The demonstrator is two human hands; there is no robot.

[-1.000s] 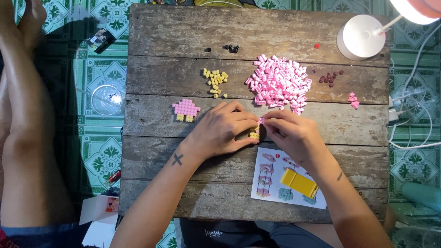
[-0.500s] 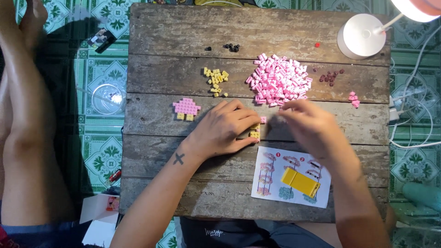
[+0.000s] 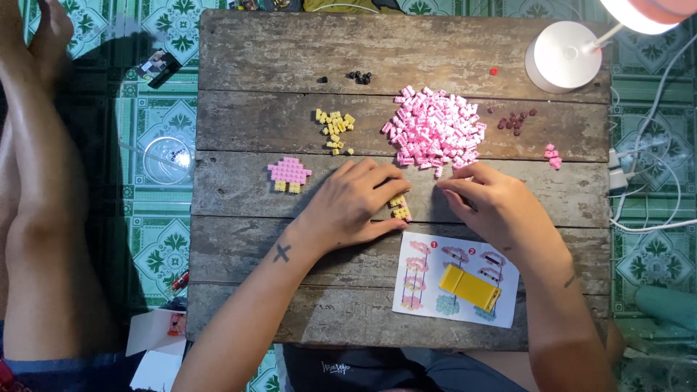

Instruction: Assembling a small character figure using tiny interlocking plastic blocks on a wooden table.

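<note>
The left hand lay on the wooden surface, fingers curled and pinching a small yellow-and-pink brick piece at its fingertips. The right hand, just right of that piece, had fingertips drawn together below the pink brick pile; whether they held anything could not be told.

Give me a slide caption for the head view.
Left hand steadies a small brick piece; right hand nears pink bricks.

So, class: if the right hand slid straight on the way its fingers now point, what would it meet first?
The right hand points left, so it would probably first meet the small yellow brick piece by the left hand.
</note>
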